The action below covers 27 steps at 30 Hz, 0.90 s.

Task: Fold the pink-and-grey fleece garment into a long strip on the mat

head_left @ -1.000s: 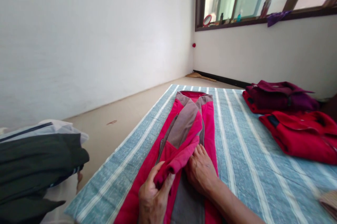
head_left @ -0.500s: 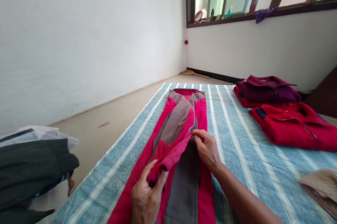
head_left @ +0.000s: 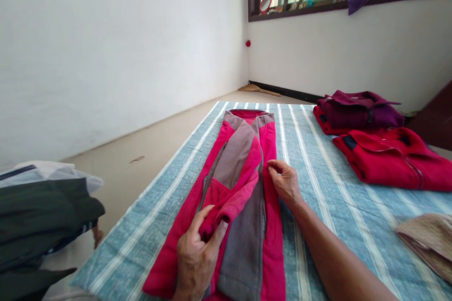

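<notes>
A pink and grey fleece jacket (head_left: 243,254) lies flat and lengthwise on a blue-and-white striped mat (head_left: 339,244). One of its pink sleeves (head_left: 235,197) is folded across the grey middle. My left hand (head_left: 196,258) grips the sleeve's end low in view. My right hand (head_left: 285,183) hovers at the jacket's right pink edge, its fingers loosely pinched with nothing visible between them.
A folded red fleece jacket (head_left: 391,162) and a maroon garment (head_left: 358,111) lie on the mat's far right. A beige cloth (head_left: 429,239) sits at the right edge. A dark bundle (head_left: 42,216) lies left on the beige floor. Bottles stand on a windowsill (head_left: 318,9).
My right hand has lifted from the jacket's middle and moved right to its pink edge. My left hand still holds the sleeve. The view has tilted slightly.
</notes>
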Motion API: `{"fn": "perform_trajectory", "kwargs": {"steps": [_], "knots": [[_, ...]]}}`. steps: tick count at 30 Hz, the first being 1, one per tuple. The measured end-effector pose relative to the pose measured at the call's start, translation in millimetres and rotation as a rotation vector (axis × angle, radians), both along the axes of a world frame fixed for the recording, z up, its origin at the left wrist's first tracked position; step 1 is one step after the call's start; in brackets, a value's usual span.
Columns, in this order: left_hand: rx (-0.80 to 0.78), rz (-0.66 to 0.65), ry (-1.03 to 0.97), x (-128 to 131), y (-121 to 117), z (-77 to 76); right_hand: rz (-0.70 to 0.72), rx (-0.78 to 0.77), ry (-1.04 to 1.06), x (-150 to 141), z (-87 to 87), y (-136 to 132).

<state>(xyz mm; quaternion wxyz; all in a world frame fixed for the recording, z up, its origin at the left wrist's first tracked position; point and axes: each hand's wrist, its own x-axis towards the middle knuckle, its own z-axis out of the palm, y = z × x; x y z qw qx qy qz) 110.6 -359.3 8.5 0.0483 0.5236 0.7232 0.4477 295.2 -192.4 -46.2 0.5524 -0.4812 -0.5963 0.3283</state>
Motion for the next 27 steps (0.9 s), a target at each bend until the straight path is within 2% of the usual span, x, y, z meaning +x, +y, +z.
{"fn": "perform_trajectory", "kwargs": {"steps": [5,9,27], "knots": [[0.019,-0.034,0.032,1.1,0.6,2.5,0.116,0.074,-0.175,0.7,4.3,-2.7],[0.014,-0.034,0.049,1.9,-0.5,2.0,0.139,0.096,-0.245,2.2,2.7,-1.0],[-0.017,-0.061,0.035,4.5,-2.4,1.0,0.145,0.103,-0.312,3.5,3.3,-1.7]]}}
